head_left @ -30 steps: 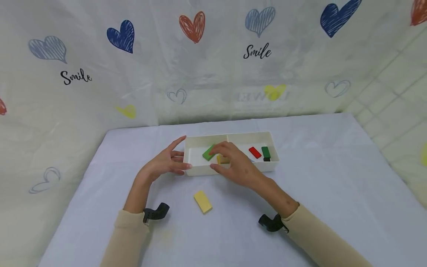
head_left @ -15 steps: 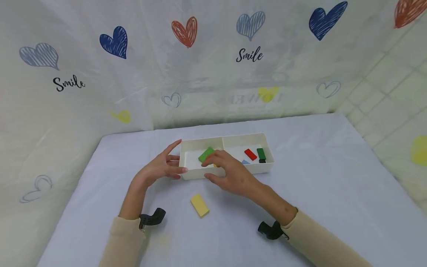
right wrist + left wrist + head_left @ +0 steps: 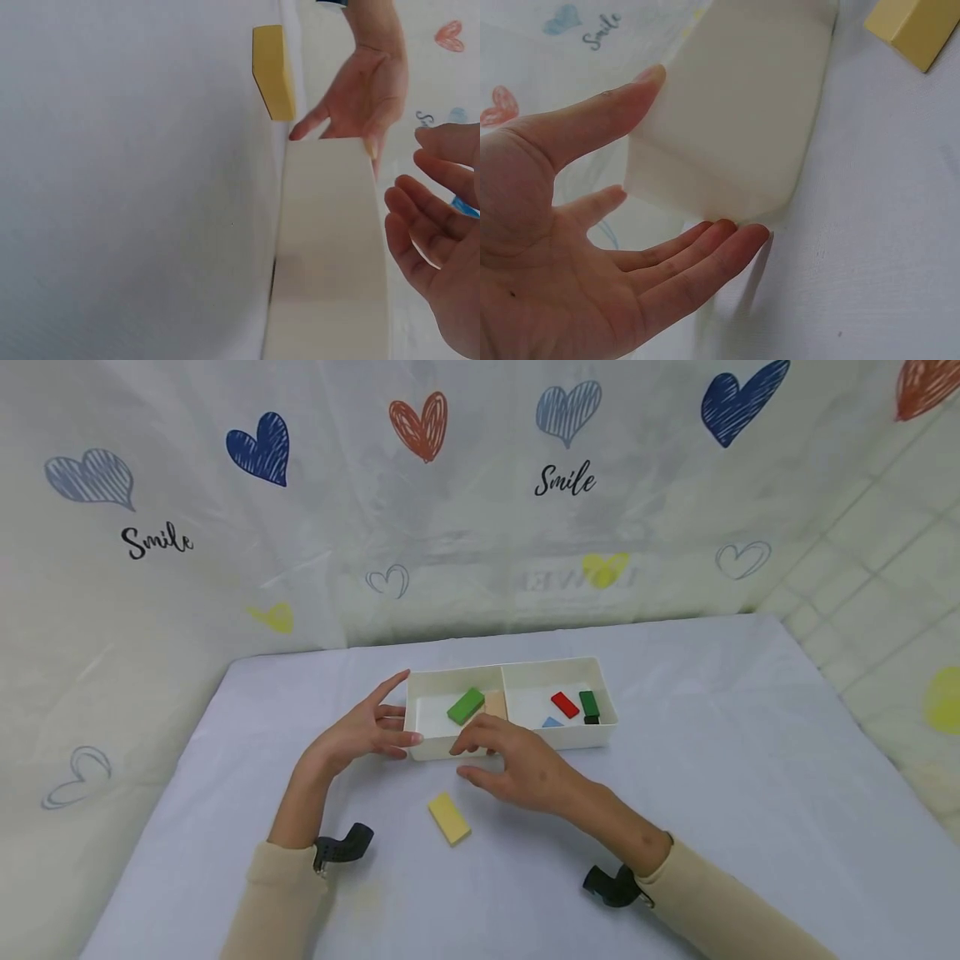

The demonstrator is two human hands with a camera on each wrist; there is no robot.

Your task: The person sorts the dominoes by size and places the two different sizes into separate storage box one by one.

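Observation:
A white two-compartment box [image 3: 558,738] lies on the table in the head view. My left hand [image 3: 358,733] braces its left end, fingers spread, thumb on the front wall [image 3: 727,97]. Just over the front wall hovers my right hand [image 3: 528,767], fingers bent loosely and nothing between them; its fingers stand apart from the box in the right wrist view. A light green block [image 3: 467,706] and a tan block [image 3: 495,703], partly covered by the right hand, lie in the left compartment. In front of the box, a yellow block [image 3: 450,818] rests on the cloth.
The right compartment holds a red block [image 3: 565,704], a dark green block [image 3: 588,702], a small black piece [image 3: 592,721] and a blue piece [image 3: 552,722], mostly hidden by the front wall. A curtain [image 3: 465,527] printed with hearts hangs behind the white-covered table [image 3: 697,727].
My right hand has drawn back from the left compartment toward the front wall, which uncovers the tan block. The left hand stays at the box's end. The head view has shifted slightly.

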